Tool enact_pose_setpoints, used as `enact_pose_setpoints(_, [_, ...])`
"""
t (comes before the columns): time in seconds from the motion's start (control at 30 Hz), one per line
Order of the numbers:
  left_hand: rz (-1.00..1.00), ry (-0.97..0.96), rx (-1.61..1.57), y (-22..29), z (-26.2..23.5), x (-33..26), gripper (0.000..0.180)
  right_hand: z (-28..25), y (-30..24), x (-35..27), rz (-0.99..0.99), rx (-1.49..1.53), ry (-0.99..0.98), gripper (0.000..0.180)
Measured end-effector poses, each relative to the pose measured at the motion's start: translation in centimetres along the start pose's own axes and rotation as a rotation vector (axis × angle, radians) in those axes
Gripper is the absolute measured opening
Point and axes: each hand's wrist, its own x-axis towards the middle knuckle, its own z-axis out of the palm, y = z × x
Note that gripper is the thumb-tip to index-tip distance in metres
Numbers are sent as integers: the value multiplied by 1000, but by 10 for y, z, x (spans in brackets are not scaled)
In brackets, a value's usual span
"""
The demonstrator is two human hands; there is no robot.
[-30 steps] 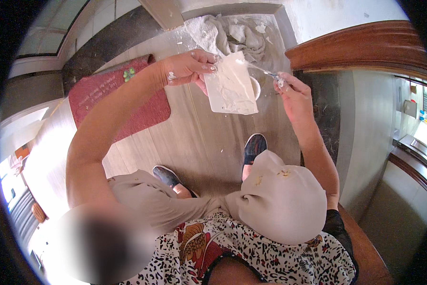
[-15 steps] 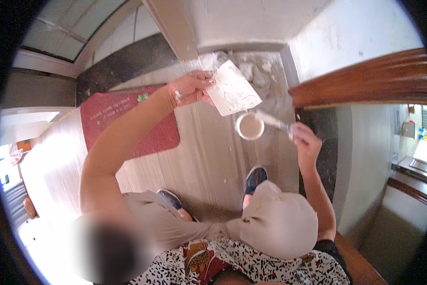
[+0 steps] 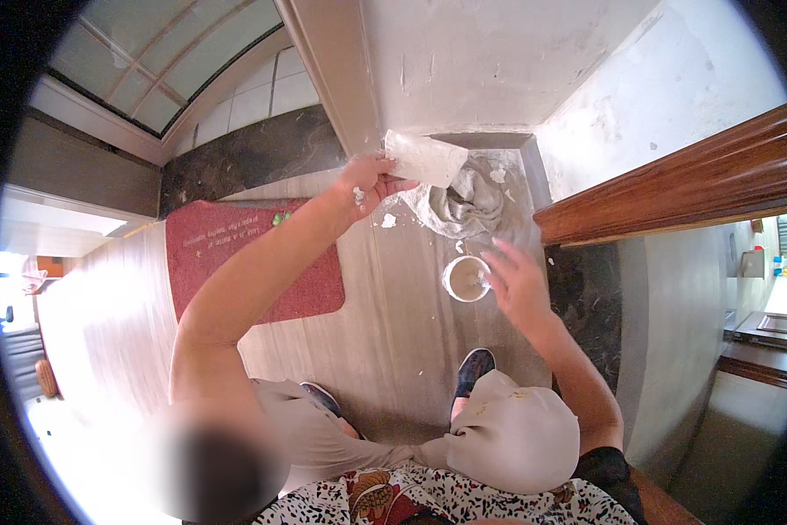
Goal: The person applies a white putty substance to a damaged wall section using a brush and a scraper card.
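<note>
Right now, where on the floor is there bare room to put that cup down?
Bare wood floor lies open between the red mat, the cup and the shoe. It is crowded toward the corner: a grey cloth and white blobs lie below the left hand; the right hand is at the cup.

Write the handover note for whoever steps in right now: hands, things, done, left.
Left hand: raised toward the wall, gripping a flat white board smeared with filler.
Right hand: open, fingers spread, holding nothing, just above and beside the cup.
Cup: stands on the floor near the wall corner, pale mix inside.
Grey cloth: crumpled on the floor in the corner, white blobs around it.
Red mat: on the floor to the left, out of the way.
Done: filler is on the board.
Left: no tool shows in either hand; whether the wall has been filled cannot be told.
</note>
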Motion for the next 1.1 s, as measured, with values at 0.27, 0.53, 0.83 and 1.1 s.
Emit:
enact_pose_setpoints(0.27, [83,-77,-62,23,23,10,25,17,43,123,778,1258,-68,35])
enact_pose_setpoints(0.53, [96,-138,-138,25,20,32,27,41,64,176,735,1686,18,13])
enact_pose_setpoints(0.83, [94,-140,-237,24,21,44,25,44,71,186,761,1777,114,6])
enact_pose_setpoints(1.1, [74,-188,-226,31,14,54,30,42,74,196,716,1797,117,6])
